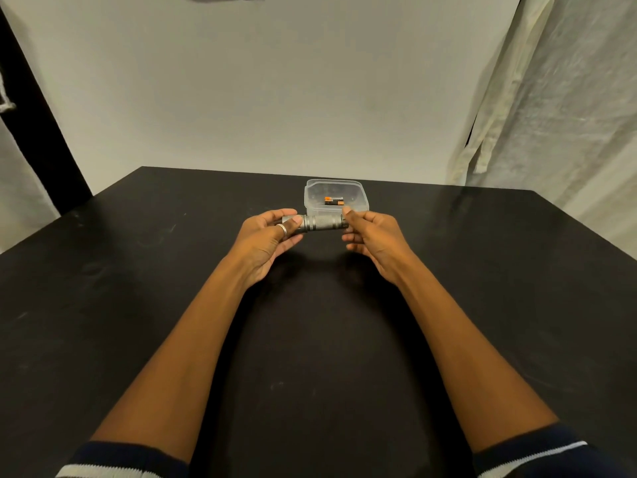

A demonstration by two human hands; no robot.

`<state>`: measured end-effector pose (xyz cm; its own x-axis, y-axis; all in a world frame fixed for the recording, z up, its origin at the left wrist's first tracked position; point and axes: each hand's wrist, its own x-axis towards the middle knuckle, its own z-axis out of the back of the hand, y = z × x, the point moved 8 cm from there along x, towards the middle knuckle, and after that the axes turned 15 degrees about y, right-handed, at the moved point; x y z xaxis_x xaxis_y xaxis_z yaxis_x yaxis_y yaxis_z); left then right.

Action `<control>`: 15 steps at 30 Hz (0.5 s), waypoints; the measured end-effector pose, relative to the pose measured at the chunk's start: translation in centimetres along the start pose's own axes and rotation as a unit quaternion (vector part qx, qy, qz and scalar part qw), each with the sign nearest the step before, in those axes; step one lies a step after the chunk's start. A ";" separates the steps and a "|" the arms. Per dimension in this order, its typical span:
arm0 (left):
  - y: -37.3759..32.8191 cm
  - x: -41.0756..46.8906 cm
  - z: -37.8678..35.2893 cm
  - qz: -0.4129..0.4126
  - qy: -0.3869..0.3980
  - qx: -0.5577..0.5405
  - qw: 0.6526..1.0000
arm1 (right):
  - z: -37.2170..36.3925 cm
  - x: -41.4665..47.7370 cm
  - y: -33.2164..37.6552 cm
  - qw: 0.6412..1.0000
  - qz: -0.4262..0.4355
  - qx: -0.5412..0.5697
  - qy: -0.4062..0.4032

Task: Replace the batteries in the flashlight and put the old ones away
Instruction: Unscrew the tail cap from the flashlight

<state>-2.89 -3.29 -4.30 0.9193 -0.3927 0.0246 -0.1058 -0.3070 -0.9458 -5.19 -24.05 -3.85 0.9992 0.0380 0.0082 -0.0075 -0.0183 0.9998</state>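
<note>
A short grey metal flashlight (322,223) lies level between both hands, just above the black table (138,270). My left hand (267,238), a ring on its thumb, wraps around the flashlight's left end. My right hand (370,232) pinches the right end with thumb and fingertips. Right behind the flashlight stands a clear plastic container (358,194). Inside it lie black and orange batteries (333,201); their number is hard to tell.
A grey wall rises behind the table's far edge. Pale cloth hangs at the right (551,115) and at the far left. A dark post (38,115) stands at the left.
</note>
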 end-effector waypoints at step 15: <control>-0.1 -0.1 0.0 0.000 -0.002 0.000 1.000 | -0.2 0.1 0.0 1.000 0.012 0.012 0.011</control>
<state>-2.97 -3.24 -4.18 0.9209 -0.3891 0.0243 -0.1046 -0.3067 -0.9461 -5.14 -23.83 -3.87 0.9976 0.0601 0.0336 -0.0309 -0.0440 0.9986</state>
